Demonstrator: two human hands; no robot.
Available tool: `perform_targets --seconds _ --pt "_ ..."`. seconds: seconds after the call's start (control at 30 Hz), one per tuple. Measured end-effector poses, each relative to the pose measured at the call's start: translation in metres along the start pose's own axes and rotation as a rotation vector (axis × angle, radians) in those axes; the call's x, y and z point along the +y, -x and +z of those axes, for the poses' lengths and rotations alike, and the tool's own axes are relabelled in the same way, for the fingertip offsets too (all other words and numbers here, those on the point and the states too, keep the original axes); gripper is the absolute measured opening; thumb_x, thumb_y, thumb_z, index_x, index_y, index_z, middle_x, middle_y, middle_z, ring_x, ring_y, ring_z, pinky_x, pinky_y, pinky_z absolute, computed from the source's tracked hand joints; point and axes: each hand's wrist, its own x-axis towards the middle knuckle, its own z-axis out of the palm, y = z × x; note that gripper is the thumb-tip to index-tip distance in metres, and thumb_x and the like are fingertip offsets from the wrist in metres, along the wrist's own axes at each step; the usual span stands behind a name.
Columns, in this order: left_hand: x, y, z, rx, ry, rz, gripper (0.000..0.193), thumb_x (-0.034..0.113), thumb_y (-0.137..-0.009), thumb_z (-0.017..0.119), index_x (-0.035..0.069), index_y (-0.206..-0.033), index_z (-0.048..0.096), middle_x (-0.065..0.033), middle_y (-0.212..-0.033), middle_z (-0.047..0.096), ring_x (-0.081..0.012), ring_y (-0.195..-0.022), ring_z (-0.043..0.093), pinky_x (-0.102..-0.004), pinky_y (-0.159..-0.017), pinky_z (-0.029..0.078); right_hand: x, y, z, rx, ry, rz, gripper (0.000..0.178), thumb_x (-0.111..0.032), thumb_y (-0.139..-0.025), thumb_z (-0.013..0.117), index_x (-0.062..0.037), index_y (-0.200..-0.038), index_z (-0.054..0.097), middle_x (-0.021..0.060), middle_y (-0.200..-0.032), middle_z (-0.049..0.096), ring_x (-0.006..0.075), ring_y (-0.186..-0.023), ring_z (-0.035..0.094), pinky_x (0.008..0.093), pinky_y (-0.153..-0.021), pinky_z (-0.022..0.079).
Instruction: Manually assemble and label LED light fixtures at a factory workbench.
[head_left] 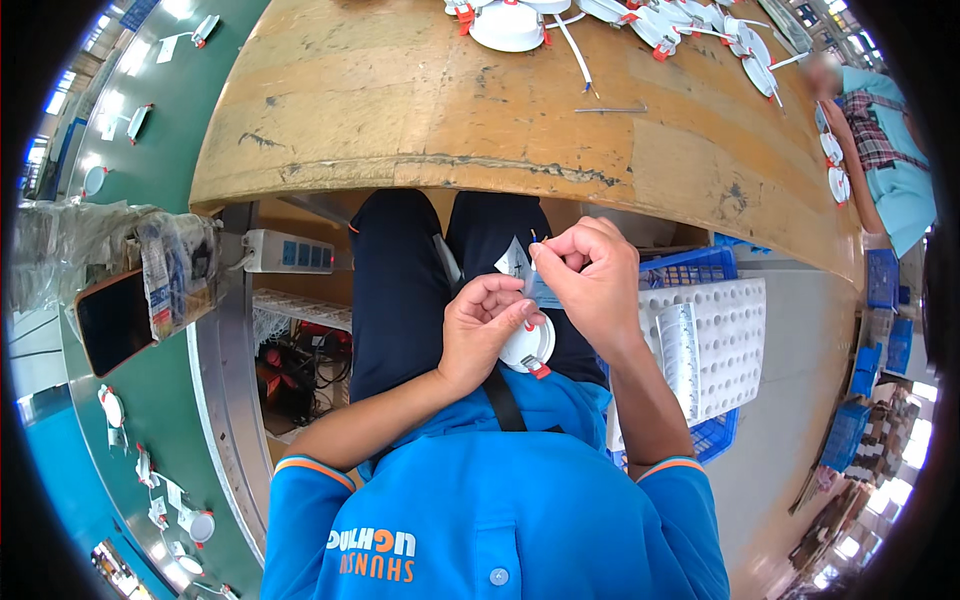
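A round white downlight (535, 348) with red-tipped spring clips rests in my lap, against my blue shirt. My left hand (485, 325) is closed at its upper edge, thumb and fingers pinched on its cable; the exact grip is partly hidden. Just above, my right hand (598, 275) pinches the end of the white cable, where thin blue and brown wire tips (535, 236) stick out past the fingertips. A small white label (514, 260) hangs between the two hands, over my dark trousers.
Ahead is a worn wooden table (400, 110) with several downlights (508, 25) and a thin metal rod (611, 109). On my left runs a green conveyor (150, 210) carrying lamps, near a phone (112, 322). A blue crate (715, 436) with a white perforated tray (735, 345) stands right. Another person (885, 150) sits far right.
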Motion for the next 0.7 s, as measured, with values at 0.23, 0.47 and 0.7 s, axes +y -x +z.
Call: perform_targets --seconds 0.23,0.47,0.7 --pt "0.008 -0.003 0.004 0.045 0.037 -0.005 0.015 -0.001 -0.081 0.055 -0.003 -0.095 0.05 -0.0114 -0.08 0.061 -0.0164 -0.072 0.062 -0.026 -0.065 0.05 -0.005 -0.008 0.012 0.008 0.058 -0.063 0.012 -0.009 -0.065 0.067 -0.0028 -0.06 0.058 0.0015 -0.051 0.045 0.0131 -0.053 0.042 0.0265 -0.05 0.032" --pt "0.008 0.001 -0.004 0.155 0.077 -0.068 0.011 0.003 -0.083 0.054 -0.003 -0.092 0.052 -0.0119 -0.08 0.061 -0.0168 -0.07 0.062 -0.0259 -0.063 0.05 -0.013 -0.012 0.016 -0.033 0.111 -0.132 0.009 -0.011 -0.068 0.066 -0.0032 -0.072 0.063 0.0027 -0.057 0.05 0.0148 -0.058 0.046 0.026 -0.053 0.035" --pt "0.008 0.011 -0.019 0.187 0.07 -0.082 0.009 0.006 -0.086 0.048 0.002 -0.093 0.05 -0.0151 -0.082 0.061 -0.0256 -0.076 0.062 -0.036 -0.072 0.051 0.012 0.022 -0.003 -0.139 -0.527 0.341 0.027 -0.017 -0.072 0.067 -0.0003 -0.092 0.06 -0.0003 -0.071 0.052 0.0066 -0.068 0.048 0.021 -0.066 0.04"
